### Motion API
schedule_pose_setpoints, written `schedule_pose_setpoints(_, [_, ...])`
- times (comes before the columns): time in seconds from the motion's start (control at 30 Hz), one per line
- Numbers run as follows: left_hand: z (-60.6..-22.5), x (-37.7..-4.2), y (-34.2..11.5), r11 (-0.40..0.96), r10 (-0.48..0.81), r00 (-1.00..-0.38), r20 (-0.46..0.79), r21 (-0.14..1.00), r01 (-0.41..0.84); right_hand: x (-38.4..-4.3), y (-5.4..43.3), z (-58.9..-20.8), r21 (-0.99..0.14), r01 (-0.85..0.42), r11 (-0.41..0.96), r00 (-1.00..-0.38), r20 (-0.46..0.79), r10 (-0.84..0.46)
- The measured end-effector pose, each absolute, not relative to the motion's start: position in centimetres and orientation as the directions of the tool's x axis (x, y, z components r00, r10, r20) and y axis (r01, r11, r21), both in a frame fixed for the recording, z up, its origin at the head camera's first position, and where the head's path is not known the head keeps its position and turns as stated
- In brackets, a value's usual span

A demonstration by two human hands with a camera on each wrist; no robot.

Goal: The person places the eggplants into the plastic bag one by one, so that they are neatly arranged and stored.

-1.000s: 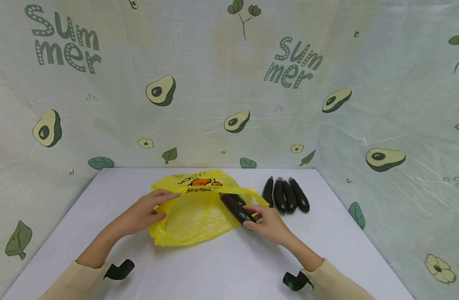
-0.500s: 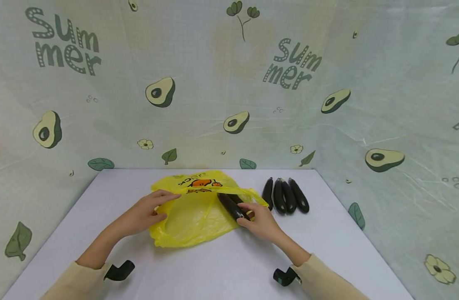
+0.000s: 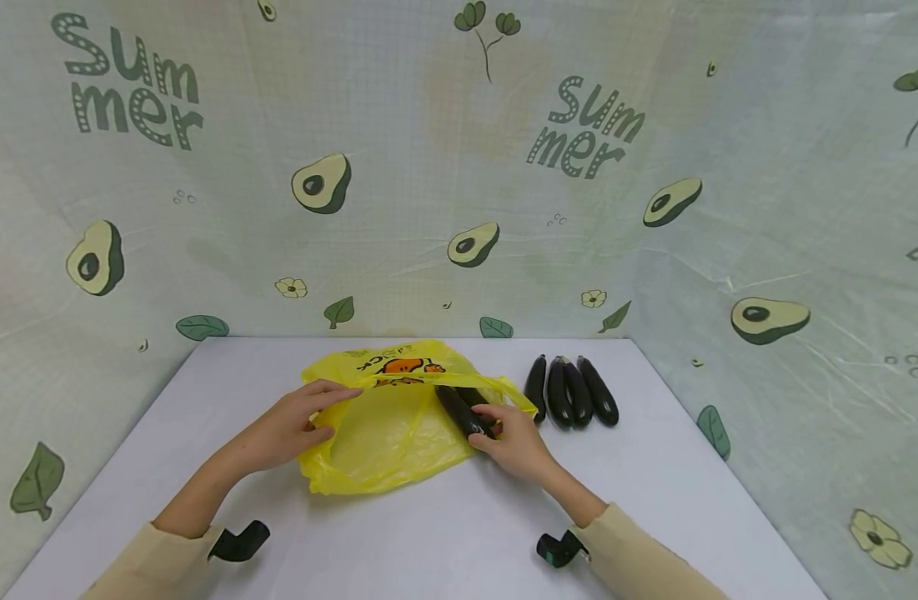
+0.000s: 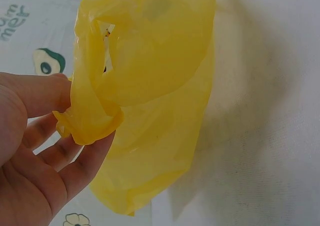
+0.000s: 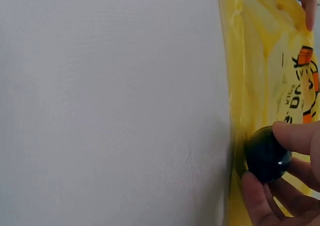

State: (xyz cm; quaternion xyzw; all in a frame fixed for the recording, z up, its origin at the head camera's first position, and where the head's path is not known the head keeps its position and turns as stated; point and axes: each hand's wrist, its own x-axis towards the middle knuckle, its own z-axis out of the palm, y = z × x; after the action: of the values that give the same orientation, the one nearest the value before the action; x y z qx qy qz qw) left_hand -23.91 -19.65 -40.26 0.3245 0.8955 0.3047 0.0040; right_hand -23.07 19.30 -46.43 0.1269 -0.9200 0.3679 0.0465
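A yellow plastic bag (image 3: pixel 398 450) lies on the table with its mouth facing me. My left hand (image 3: pixel 297 423) holds the left side of its mouth; in the left wrist view the gathered rim (image 4: pixel 87 128) sits among the fingers. My right hand (image 3: pixel 514 442) grips the near end of a dark, glossy eggplant (image 3: pixel 459 410), whose far end reaches into the bag's mouth. Thumb and fingers close round its rounded end in the right wrist view. Another eggplant (image 3: pixel 471 397) shows beside it inside the bag, partly hidden by the rim and my right hand.
Several more eggplants (image 3: pixel 571 392) lie side by side on the white table (image 3: pixel 398 550), behind and right of the bag. A patterned cloth (image 3: pixel 398 250) hangs behind the table and along its sides.
My right hand has moved left and slightly forward, sliding the eggplant further into the bag. Its motion is small in the last half second. My left hand stays in place on the bag.
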Motion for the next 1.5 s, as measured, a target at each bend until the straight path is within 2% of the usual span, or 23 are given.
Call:
schedule_pose_setpoints(0.33, [-40.4,-24.1,-19.6,0.609,0.584,-0.790,0.188,0.541,0.580,-23.3,19.4,-47.2,-0.672,-0.252,0.696,-0.968,0.187,-0.170])
schedule_pose_setpoints(1.0, [-40.8,-24.1,-19.8,0.609,0.581,-0.792,0.186,0.547,0.575,-23.2,19.6,-47.3,-0.702,-0.210,0.680,-0.977,0.119,-0.180])
schedule_pose_setpoints(1.5, [-40.6,-24.0,-19.5,0.612,0.579,-0.796,0.178,0.550,0.568,-23.8,19.0,-48.1,-0.681,-0.205,0.703,-0.975,0.208,-0.083])
